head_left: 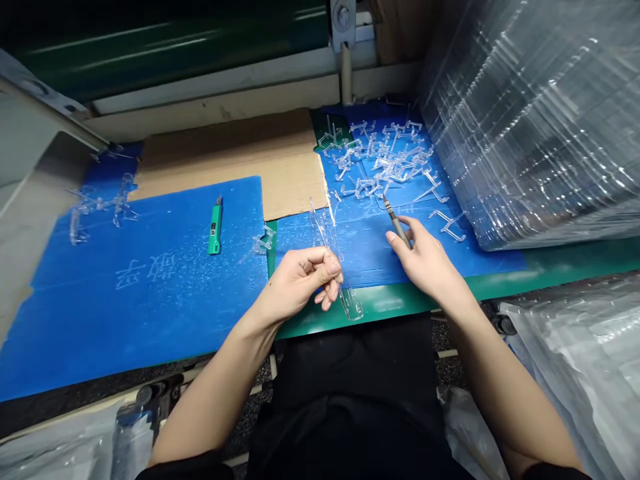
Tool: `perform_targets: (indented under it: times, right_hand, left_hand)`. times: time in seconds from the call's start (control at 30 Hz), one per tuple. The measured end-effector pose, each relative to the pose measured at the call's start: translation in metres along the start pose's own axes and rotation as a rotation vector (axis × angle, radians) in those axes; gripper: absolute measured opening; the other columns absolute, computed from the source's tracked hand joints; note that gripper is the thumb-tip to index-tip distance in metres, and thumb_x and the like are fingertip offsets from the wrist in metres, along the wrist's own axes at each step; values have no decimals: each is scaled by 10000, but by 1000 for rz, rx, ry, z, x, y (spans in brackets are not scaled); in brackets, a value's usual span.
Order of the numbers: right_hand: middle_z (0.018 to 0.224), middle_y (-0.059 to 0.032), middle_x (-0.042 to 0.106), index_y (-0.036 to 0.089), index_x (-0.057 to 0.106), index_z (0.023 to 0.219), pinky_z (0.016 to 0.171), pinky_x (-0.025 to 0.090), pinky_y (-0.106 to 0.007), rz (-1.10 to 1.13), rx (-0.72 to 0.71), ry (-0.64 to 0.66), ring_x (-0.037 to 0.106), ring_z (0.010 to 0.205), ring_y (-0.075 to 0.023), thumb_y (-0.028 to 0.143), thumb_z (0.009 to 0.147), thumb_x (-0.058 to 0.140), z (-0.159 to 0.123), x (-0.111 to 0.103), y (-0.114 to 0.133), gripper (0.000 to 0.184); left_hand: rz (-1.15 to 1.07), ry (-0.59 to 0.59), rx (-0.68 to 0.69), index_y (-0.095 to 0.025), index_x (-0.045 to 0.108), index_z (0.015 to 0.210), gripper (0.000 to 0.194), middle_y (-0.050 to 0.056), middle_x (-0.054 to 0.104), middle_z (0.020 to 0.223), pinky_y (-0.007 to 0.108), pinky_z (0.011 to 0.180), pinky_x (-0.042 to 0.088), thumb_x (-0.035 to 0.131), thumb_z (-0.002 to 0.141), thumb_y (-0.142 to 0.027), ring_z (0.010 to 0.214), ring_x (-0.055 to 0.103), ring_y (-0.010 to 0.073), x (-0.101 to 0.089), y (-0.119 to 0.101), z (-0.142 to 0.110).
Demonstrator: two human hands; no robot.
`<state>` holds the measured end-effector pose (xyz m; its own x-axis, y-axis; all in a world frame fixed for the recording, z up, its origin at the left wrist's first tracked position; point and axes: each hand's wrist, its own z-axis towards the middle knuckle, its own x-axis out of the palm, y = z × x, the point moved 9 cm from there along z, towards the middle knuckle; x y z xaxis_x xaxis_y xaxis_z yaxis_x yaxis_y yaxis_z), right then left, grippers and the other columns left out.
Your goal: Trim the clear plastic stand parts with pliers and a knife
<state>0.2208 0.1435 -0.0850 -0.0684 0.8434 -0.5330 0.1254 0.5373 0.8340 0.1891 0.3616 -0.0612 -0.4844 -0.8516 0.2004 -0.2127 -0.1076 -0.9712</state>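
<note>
My left hand (pixel 313 277) is closed on a long clear plastic piece (pixel 352 303), which sticks out above and below my fingers over the table's front edge. In my right hand (pixel 425 257) is a slim craft knife (pixel 395 220), its tip pointing away from me toward a heap of clear plastic sprues (pixel 385 160). To the left of my left hand lies a small clear plastic scrap (pixel 263 240) on the blue sheet. A single clear sprue (pixel 449 225) rests to the right of my right hand.
A green box cutter (pixel 215 228) lies on the left blue sheet (pixel 150 320), among tiny clear bits. More clear sprues (pixel 103 205) sit at far left. Cardboard (pixel 225 153) covers the back. A tall stack wrapped in clear film (pixel 545 127) stands at right. Behind is a green roller (pixel 175 47).
</note>
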Motion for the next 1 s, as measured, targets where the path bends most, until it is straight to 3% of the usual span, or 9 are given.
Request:
perform_targets:
  times: [0.1, 0.23, 0.33, 0.43, 0.6, 0.77, 0.83, 0.93, 1.0]
  right_hand:
    - [1391, -267, 610, 141, 563, 1497, 1026, 471, -641, -314, 6, -136, 618, 1198, -450, 446, 1012, 601, 8, -3, 10, 574]
    - [1416, -347, 552, 57, 590, 1453, 1041, 389, -763, -570, -8, -227, 509, 1313, -569, 406, 1016, 580, 15, 11, 19, 559]
    - [1480, -358, 508, 45, 576, 1467, 1101, 314, -780, -774, -77, -349, 399, 1418, -566, 395, 1052, 533, 10, 22, 34, 544]
    - [1542, -320, 485, 94, 578, 1492, 1101, 384, -721, -874, -224, -405, 400, 1438, -521, 415, 1077, 526, -2, 39, 63, 528]
    - [1369, -225, 625, 167, 627, 1448, 1018, 545, -552, -640, -499, -120, 600, 1253, -396, 368, 1110, 500, -11, 99, 132, 413]
    - [1334, -181, 628, 193, 542, 1546, 857, 580, -417, -650, -676, 354, 660, 1119, -315, 336, 1076, 641, -17, 210, 188, 502]
    - [1319, -177, 639, 193, 619, 1458, 777, 553, -366, -703, -708, 448, 662, 1079, -298, 325, 1065, 669, -19, 248, 200, 418]
    - [1101, -108, 709, 201, 743, 1117, 712, 501, -321, -739, -704, 435, 659, 891, -227, 265, 1091, 599, -9, 260, 210, 159]
    - [989, -91, 719, 210, 746, 1046, 747, 502, -351, -757, -669, 339, 650, 850, -225, 235, 1103, 538, 7, 231, 214, 217]
  left_hand:
    - [13, 6, 32, -134, 665, 853, 358, 19, 680, 669, 185, 489, 429, 736, 1033, -436, 490, 596, 75, -11, -1, -8]
    - [29, -73, 149, -150, 636, 848, 319, 20, 652, 791, 198, 560, 475, 745, 1025, -392, 614, 596, 81, -36, -11, -29]
    - [-13, -145, 219, -165, 619, 937, 214, 68, 674, 999, 261, 706, 581, 749, 1013, -317, 824, 684, 146, -57, -15, -55]
    - [-128, -190, 231, -211, 540, 1073, 176, 96, 703, 1162, 378, 869, 632, 708, 1024, -230, 1037, 746, 239, -72, -10, -87]
    - [-246, -303, 236, -257, 449, 1166, 221, -2, 666, 839, 264, 654, 484, 637, 1056, -220, 652, 610, 132, -82, 9, -141]
    - [-247, -436, 359, -244, 559, 1133, 110, -5, 566, 707, 279, 601, 342, 614, 1051, -293, 601, 456, 126, -89, 12, -189]
    - [-217, -454, 384, -253, 596, 1157, 176, 4, 570, 698, 289, 587, 336, 597, 1066, -404, 587, 457, 137, -90, 12, -202]
    - [-136, -510, 373, -268, 635, 1145, 255, -5, 556, 666, 289, 584, 344, 541, 1099, -501, 560, 442, 136, -97, 16, -216]
    - [-83, -543, 361, -267, 651, 1110, 242, -10, 555, 662, 285, 600, 362, 526, 1116, -474, 564, 444, 129, -101, 20, -224]
